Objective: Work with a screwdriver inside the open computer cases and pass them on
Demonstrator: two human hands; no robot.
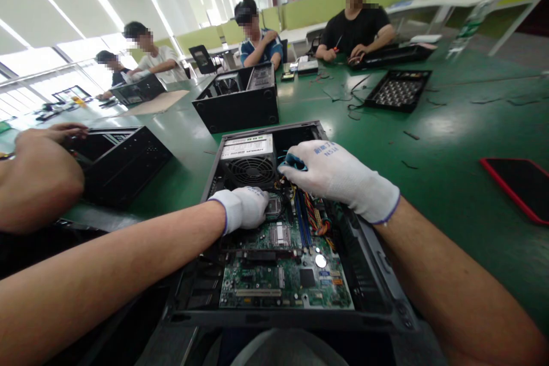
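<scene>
An open black computer case (377,274) lies in front of me with a green motherboard (295,280) inside. My left hand (246,209), in a white glove, is over the board beside the CPU socket (273,206). Its fingers are curled, their tips mostly hidden. My right hand (332,170), gloved in white with blue on the finger side, reaches in beside the power supply (251,163). Thumb and fingers are bent together near thin wires; what they pinch is unclear. Bundled coloured cables (317,220) lie below it, next to the blue memory slots (303,220).
Another open case (240,106) stands beyond mine on the green table (450,131). At left, a co-worker's arm (40,177) rests by a black case (124,166). A black panel (398,90), cable scraps and a red-edged phone (518,186) lie at right. Several people sit across.
</scene>
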